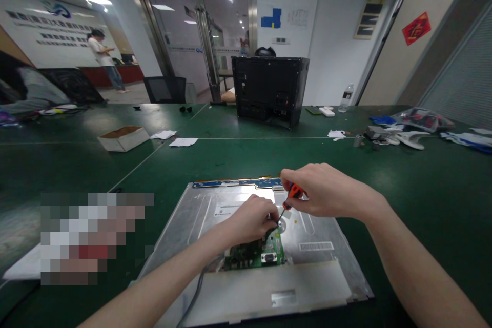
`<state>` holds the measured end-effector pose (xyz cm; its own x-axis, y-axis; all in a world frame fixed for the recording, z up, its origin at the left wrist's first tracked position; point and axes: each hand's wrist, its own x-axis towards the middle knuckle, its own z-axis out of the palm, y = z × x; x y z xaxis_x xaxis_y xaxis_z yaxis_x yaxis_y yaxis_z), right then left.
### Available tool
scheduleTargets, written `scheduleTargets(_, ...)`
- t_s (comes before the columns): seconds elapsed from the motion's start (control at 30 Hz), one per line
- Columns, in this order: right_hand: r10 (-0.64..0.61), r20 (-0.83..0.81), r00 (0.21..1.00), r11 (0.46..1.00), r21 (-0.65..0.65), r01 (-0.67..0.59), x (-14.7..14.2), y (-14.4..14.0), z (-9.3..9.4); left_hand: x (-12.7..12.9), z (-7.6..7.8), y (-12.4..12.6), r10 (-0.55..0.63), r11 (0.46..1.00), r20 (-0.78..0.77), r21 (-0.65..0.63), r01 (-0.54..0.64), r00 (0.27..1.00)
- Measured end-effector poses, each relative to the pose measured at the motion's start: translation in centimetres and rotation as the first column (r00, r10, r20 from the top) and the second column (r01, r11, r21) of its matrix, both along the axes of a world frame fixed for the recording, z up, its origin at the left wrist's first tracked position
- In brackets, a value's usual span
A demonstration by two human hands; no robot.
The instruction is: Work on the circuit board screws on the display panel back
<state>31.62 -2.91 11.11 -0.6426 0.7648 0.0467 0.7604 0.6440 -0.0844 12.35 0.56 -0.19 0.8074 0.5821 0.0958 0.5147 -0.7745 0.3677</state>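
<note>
Evidently a screw is being worked: the right hand (326,192) grips an orange-handled screwdriver (291,197) angled down toward the left hand (251,220), whose fingers pinch at the green circuit board (255,253), so the tip likely needs steady seating.

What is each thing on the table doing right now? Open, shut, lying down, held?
Screwdriver: held in the right hand, tip pointing down at the circuit board.
Circuit board: lying on the metal panel, left hand resting on it.
Metal panel: lying flat on the green table.
Cardboard box: open.
Computer case: standing upright.
Water bottle: upright.
</note>
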Motion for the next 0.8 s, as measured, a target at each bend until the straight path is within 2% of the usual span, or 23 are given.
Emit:
scheduleTargets(0.2, -0.001, 0.002, 1.0, 1.0, -0.01, 0.001, -0.12, 0.23, -0.2, -0.13, 0.08, 0.1, 0.006, 0.999, 0.024, -0.04, -0.005, 1.0)
scheduleTargets(0.8, -0.021, 0.0, 1.0, 1.0, -0.019, 0.021, -0.39, 0.11, -0.26, -0.38, -0.77, 0.44, -0.007, 1.0, 0.019, -0.008, 0.007, 1.0)
